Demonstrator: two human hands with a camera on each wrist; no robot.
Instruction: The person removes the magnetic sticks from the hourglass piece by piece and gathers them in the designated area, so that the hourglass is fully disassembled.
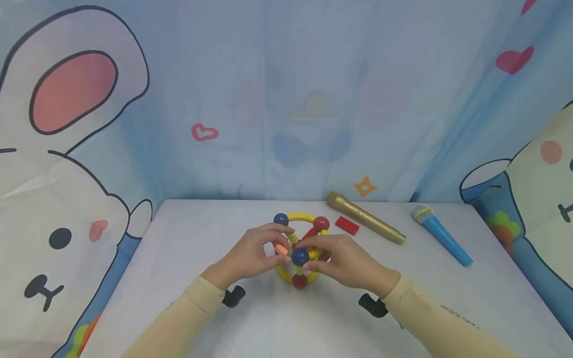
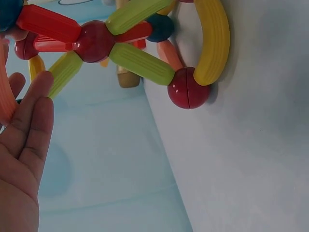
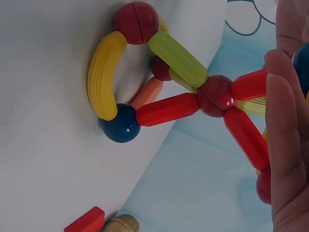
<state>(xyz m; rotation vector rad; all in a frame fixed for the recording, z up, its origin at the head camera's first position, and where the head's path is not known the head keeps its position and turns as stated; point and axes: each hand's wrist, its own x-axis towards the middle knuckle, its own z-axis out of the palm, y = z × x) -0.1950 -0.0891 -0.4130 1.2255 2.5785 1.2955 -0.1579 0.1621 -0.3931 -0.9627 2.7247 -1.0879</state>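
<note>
A toy structure of coloured rods and balls stands on the table, with curved yellow rods (image 2: 215, 41) and red balls (image 3: 136, 22) at its base. Straight red and green rods slope up to a central red ball (image 3: 217, 95). My left hand (image 1: 252, 252) pinches a curved orange rod (image 1: 280, 248) at the upper part. Opposite it, the fingertips and thumb of my right hand (image 1: 346, 259) hold a dark blue ball (image 1: 300, 257) at the top. A curved yellow rod (image 1: 316, 253) lies beside the right fingers, partly hidden by them.
Behind the structure to the right lie a loose red rod (image 1: 346, 225) and a gold toy microphone (image 1: 364, 217). Farther right is a blue toy microphone (image 1: 442, 235). A printed curtain (image 1: 215, 89) hangs along the back edge of the white table (image 1: 188, 233).
</note>
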